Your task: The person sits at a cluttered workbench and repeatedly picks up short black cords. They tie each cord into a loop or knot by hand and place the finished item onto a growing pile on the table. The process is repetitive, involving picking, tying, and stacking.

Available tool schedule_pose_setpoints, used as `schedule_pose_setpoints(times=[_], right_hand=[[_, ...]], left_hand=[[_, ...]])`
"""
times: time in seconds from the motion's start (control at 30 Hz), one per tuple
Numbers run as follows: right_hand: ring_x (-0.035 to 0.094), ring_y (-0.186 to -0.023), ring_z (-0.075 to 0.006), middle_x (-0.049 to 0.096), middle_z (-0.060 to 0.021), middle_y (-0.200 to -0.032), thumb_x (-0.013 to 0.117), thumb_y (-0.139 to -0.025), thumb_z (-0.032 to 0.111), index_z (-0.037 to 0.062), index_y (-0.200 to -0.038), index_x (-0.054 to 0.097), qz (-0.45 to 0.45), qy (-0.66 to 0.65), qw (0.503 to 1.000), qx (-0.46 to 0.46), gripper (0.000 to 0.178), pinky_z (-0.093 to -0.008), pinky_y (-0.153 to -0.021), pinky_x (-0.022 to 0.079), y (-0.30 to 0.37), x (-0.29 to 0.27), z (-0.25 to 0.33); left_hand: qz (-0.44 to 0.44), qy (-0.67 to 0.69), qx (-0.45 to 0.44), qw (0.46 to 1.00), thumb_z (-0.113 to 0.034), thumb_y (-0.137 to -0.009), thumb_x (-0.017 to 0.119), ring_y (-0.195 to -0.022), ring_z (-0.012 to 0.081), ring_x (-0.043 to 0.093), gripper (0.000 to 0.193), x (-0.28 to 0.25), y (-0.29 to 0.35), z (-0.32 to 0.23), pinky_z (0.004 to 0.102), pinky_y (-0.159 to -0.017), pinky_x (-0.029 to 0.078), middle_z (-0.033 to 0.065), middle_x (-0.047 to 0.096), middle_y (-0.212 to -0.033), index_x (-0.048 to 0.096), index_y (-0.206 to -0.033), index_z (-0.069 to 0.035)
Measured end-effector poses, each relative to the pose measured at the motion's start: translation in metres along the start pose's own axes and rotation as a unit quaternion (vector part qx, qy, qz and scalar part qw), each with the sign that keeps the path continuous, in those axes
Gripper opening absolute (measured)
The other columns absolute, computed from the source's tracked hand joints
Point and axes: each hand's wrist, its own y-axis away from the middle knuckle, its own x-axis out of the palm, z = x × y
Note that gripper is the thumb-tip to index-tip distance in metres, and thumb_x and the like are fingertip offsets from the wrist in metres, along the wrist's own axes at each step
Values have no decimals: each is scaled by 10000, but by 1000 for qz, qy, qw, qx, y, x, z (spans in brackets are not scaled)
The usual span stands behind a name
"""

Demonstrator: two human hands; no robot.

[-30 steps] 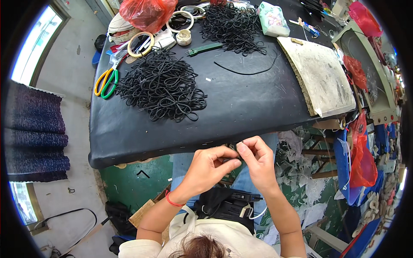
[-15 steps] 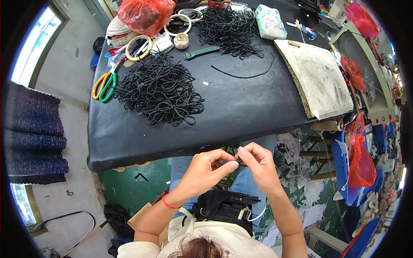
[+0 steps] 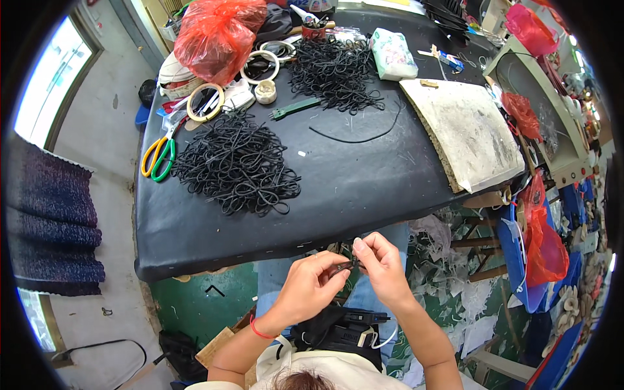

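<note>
Both my hands meet above my lap, just off the near edge of the black-topped table (image 3: 364, 195). My left hand (image 3: 313, 284) is closed, thumb and fingers pinched on a thin black cord (image 3: 351, 263). My right hand (image 3: 385, 272) pinches the same cord beside it, thumb against the index finger. The fingers hide most of the cord. A loose heap of looped black cords (image 3: 234, 166) lies on the table to the left, with a second heap (image 3: 335, 73) farther back. One single black cord (image 3: 354, 140) curves across the tabletop.
Scissors (image 3: 158, 158) with yellow and green handles lie at the left edge. A green-handled pronged tool (image 3: 296, 108), a small round jar (image 3: 265, 93), tape rolls (image 3: 205, 103) and a red bag (image 3: 220, 39) sit behind. A stained pale board (image 3: 465, 133) lies at the right.
The table and its contents appear lower in view as the head has tilted. My hands stay close together, with the fingers shifted slightly on the cord.
</note>
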Motion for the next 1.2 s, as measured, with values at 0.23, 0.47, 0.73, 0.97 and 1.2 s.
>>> schedule_pose_setpoints(times=[0.23,0.47,0.73,0.97,1.2], right_hand=[[467,-607,-75,507,-17,-680,558,-884,220,36,-800,534,-43,90,992,-82,204,-251,-532,403,4,-5,3],[462,-638,-143,477,-71,-707,547,-875,193,-6,-771,488,-77,120,968,-208,232,-300,-593,389,11,-22,11],[427,-583,-54,508,16,-626,557,-894,233,22,-735,528,-15,-10,993,-120,265,-253,-522,368,20,-27,16],[439,-583,-58,512,6,-604,569,-879,266,21,-683,514,3,-27,988,-152,318,-244,-533,365,32,-26,23],[396,-529,-77,459,-21,-566,558,-882,234,15,-669,461,-98,25,975,-200,320,-263,-493,350,32,-34,24]], left_hand=[[-35,76,-25,996,-22,-808,593,-770,113,599,163,23,-8,4,252,-663,487,79,629,-838,621,-960,31],[19,39,7,999,-47,-853,558,-656,59,493,109,29,-15,-17,201,-580,392,14,566,-740,587,-908,44],[72,99,-42,992,-155,-883,578,-646,48,437,169,27,-6,-49,203,-571,341,-27,524,-717,592,-868,12],[136,143,-79,977,-160,-868,595,-604,47,427,159,22,-11,-63,201,-543,322,-35,515,-679,597,-823,-7],[95,141,-51,984,-145,-861,600,-625,43,448,133,46,-14,-66,192,-559,343,-19,553,-723,610,-855,-13]])
